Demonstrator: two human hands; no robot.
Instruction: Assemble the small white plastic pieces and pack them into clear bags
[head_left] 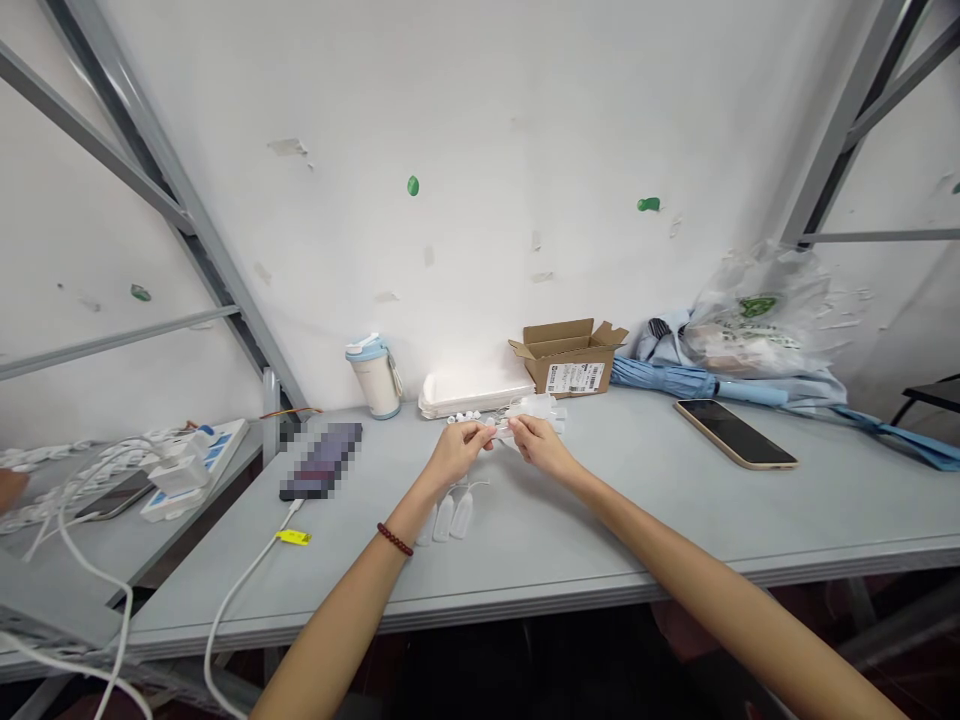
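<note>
My left hand (457, 450), with a dark red bead bracelet (395, 540) on its wrist, is closed in a pinch. My right hand (541, 445) pinches just beside it. Between the fingertips of both is a small translucent white piece (502, 433), too small and partly covered to name exactly. Below my left hand, several small translucent bottle-like pieces (453, 517) with thin stems lie side by side on the grey table (600, 530). Right behind my hands are a row of small white caps (463, 417) and a pile of more translucent pieces (536, 406).
An open cardboard box (574, 358) and a white tray (472, 393) stand at the wall. Left are a tumbler (375, 377) and a phone (322, 462) on a cable. Right are another phone (735, 434), a folded blue umbrella (664, 378) and a plastic bag (757, 320).
</note>
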